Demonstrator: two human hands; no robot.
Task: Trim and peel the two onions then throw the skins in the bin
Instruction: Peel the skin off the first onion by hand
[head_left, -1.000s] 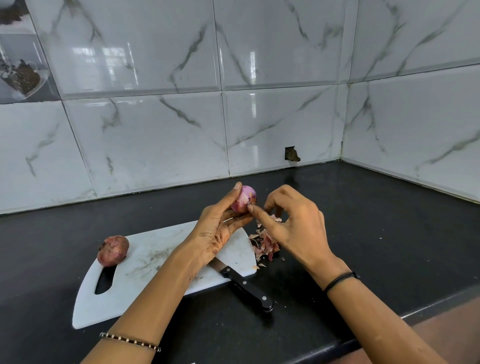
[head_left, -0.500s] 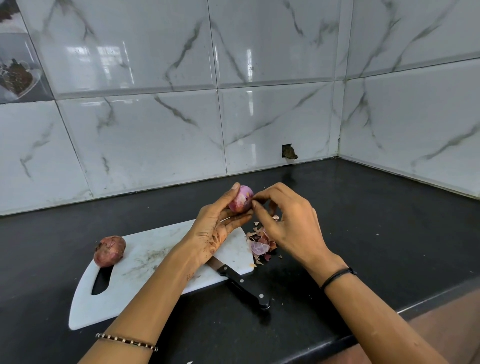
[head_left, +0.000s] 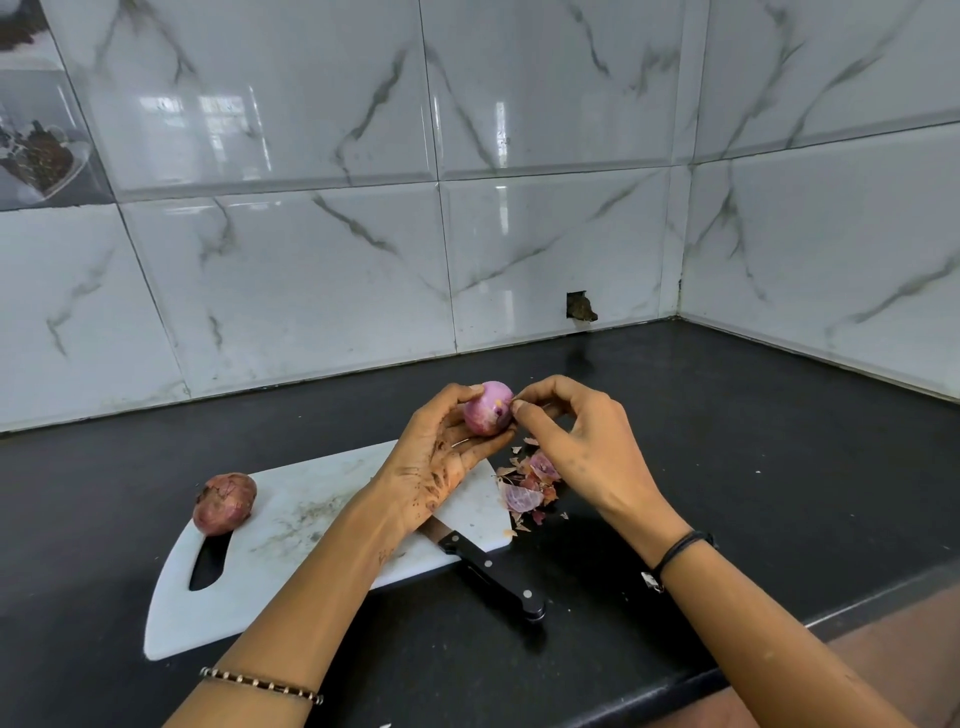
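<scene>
- The left hand cradles the pink onion in the air above the far right corner of the chopping board. Its thumb is curled over the top and its fingers are wrapped underneath.
- This onion looks bare and glossy nearly all round, so I judge the step in hand to be the tail end of peeling the first of the two.
- The right hand is bunched, with its thumb and forefinger drawn together against the onion's right end. They seem to pinch a last flake of skin there, though the flake is too small to be sure of.
- The skins lie in a loose heap on the black table, just beside the board's right edge and under the right hand.
- The brown onion sits on the board's left end by the handle slot, well apart from both hands. Its dry skin is on, and I cannot tell whether its ends are trimmed.
- The knife lies free, its blade on the board under the left wrist and its black handle jutting onto the table.
- The next move probably calls for dropping the flake on the heap and setting the clean onion down. Then the second onion is taken up, with the knife if trimming is needed.
- The bin is not in view, so the skins must be gathered and carried to it.
</scene>
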